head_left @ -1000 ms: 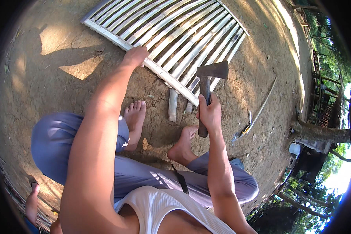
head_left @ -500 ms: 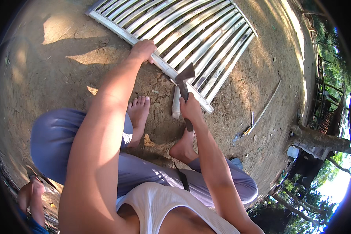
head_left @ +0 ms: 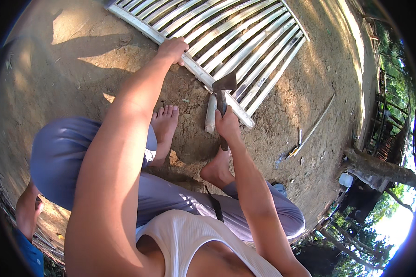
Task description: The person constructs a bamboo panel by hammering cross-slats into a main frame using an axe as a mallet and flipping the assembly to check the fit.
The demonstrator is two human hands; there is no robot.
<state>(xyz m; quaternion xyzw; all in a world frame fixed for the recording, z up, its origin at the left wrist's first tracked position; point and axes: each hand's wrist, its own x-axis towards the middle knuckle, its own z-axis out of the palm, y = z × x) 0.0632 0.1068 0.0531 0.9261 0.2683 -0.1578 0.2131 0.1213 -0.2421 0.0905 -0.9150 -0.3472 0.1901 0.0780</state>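
A slatted panel of split bamboo lies on the dirt ground ahead of me. My left hand is closed around its near rail, fingers wrapped over the edge. In my right hand, the handle of a dark hatchet is gripped, its head up over the near rail close to the panel's right corner. Under that rail, just left of the hatchet, a short pale block of wood or bamboo rests on the ground. My bare feet are on the soil below the panel.
On the right lie a long thin stick and a small tool with an orange part. A tree trunk and a white container stand farther right. Another person's leg shows at the lower left.
The hatchet head has turned and shifted slightly right and up, staying near the rail. My left hand still holds the panel. The other person's leg at lower left has shifted.
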